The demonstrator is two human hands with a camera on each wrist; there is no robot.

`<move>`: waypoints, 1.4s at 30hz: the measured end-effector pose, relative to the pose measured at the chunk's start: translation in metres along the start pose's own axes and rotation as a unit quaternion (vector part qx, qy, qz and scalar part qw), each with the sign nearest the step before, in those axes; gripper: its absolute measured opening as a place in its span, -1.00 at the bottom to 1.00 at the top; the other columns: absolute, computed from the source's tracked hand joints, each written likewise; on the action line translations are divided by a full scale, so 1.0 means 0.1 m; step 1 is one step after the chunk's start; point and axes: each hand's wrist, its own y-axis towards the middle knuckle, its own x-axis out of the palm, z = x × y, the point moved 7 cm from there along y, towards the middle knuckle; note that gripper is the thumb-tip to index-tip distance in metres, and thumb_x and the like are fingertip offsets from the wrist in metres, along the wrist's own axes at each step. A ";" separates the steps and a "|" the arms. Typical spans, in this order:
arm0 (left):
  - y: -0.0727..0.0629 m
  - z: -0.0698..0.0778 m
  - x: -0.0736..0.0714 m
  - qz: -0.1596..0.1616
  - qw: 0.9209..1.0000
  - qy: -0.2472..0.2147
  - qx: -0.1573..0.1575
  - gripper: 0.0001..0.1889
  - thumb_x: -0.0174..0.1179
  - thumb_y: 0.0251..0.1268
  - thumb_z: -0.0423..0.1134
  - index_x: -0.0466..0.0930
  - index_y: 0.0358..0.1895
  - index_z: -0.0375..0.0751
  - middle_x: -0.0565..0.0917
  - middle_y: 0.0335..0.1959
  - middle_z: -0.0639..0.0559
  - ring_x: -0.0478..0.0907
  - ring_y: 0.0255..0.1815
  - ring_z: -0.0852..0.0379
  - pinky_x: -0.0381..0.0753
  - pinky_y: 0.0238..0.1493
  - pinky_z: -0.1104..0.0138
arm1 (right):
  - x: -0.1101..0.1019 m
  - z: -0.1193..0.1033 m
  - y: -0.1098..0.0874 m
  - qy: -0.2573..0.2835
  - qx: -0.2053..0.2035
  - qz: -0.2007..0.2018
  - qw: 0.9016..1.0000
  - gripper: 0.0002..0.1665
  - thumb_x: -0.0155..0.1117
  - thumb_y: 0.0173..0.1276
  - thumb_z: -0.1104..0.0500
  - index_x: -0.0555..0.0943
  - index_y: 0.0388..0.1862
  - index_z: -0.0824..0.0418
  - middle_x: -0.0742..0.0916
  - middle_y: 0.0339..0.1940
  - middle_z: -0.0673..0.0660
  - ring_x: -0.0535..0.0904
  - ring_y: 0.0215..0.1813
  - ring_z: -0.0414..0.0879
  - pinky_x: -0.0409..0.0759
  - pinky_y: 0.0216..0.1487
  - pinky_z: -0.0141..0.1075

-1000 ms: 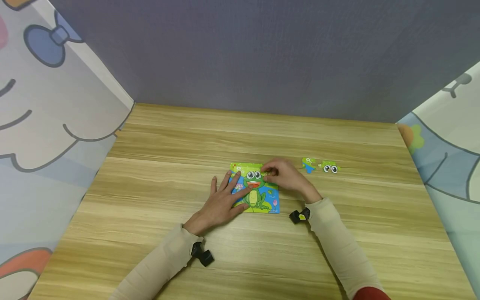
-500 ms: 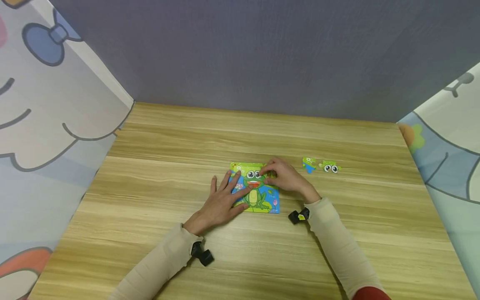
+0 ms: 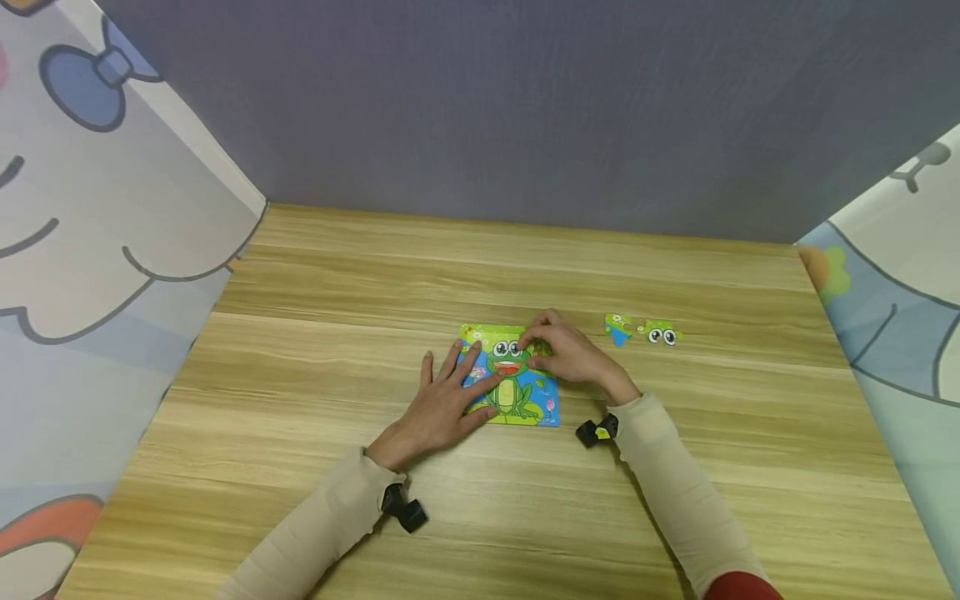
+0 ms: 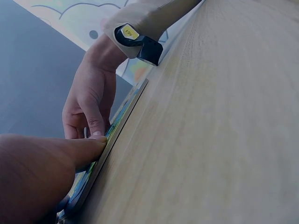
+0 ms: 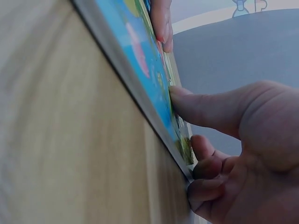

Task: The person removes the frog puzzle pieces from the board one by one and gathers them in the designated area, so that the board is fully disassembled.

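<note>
A frog jigsaw puzzle in green and blue lies flat on the wooden table. My left hand rests on its left side with fingers spread, the fingertips over the picture. At the upper right corner, my right hand has its thumb and index finger bent together over a puzzle piece, mostly hidden beneath the hand. In the right wrist view the thumb presses on the puzzle's surface, while the other fingers curl at its edge. Two loose puzzle pieces lie to the right: a green-and-blue one and one with eyes.
The wooden table extends around the puzzle on every side. Behind it rises a dark grey panel. Walls with cartoon drawings border the left and right. Small black cameras are strapped to both wrists.
The right hand's index finger and thumb have shifted slightly left over the puzzle's upper right corner. The left hand and loose pieces stay in place.
</note>
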 end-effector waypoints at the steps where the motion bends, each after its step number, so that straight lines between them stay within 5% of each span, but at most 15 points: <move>1: 0.00 0.00 0.00 0.000 1.000 0.000 0.000 -0.40 0.01 0.50 0.17 0.26 0.54 0.17 -0.11 0.68 -0.18 -0.28 0.69 -0.29 -0.25 0.44 -0.49 | 0.00 0.00 0.00 0.000 0.000 0.001 1.000 -0.80 0.42 0.30 0.28 0.72 -0.10 0.11 0.56 0.08 0.20 0.45 0.11 0.06 0.46 0.22 0.07; 11: 0.00 0.00 0.01 -0.003 1.000 -0.004 -0.002 -0.40 0.01 0.50 0.18 0.26 0.53 0.18 -0.12 0.69 -0.16 -0.30 0.70 -0.28 -0.26 0.44 -0.48 | -0.02 -0.01 -0.01 -0.001 -0.013 0.009 1.000 -0.78 0.45 0.27 0.25 0.71 -0.09 0.12 0.58 0.03 0.17 0.44 0.09 0.05 0.40 0.18 -0.02; 21: 0.00 -0.01 0.01 0.001 1.000 -0.010 0.002 -0.39 0.02 0.51 0.16 0.22 0.55 0.22 -0.15 0.69 -0.15 -0.32 0.69 -0.29 -0.26 0.45 -0.48 | -0.06 0.04 0.00 0.003 0.020 0.023 1.000 -0.37 0.52 0.20 0.20 0.54 0.26 0.16 0.59 0.22 0.22 0.47 0.21 0.11 0.43 0.27 0.09; 29: 0.00 0.00 0.00 0.002 1.000 -0.007 0.004 -0.39 0.02 0.50 0.17 0.23 0.54 0.21 -0.15 0.69 -0.16 -0.31 0.69 -0.29 -0.25 0.44 -0.48 | -0.10 0.05 -0.01 0.033 0.028 0.034 0.998 -0.39 0.57 0.13 0.26 0.58 0.18 0.20 0.61 0.15 0.21 0.50 0.15 0.08 0.48 0.24 -0.01; 42: -0.01 0.00 0.00 -0.005 1.000 -0.007 -0.001 -0.40 0.02 0.50 0.16 0.25 0.54 0.20 -0.15 0.69 -0.16 -0.31 0.70 -0.28 -0.28 0.45 -0.47 | -0.14 0.10 -0.04 0.070 0.043 0.042 0.996 -0.41 0.58 0.11 0.25 0.60 0.15 0.21 0.69 0.07 0.17 0.47 -0.20 -0.05 0.49 -0.14 -0.28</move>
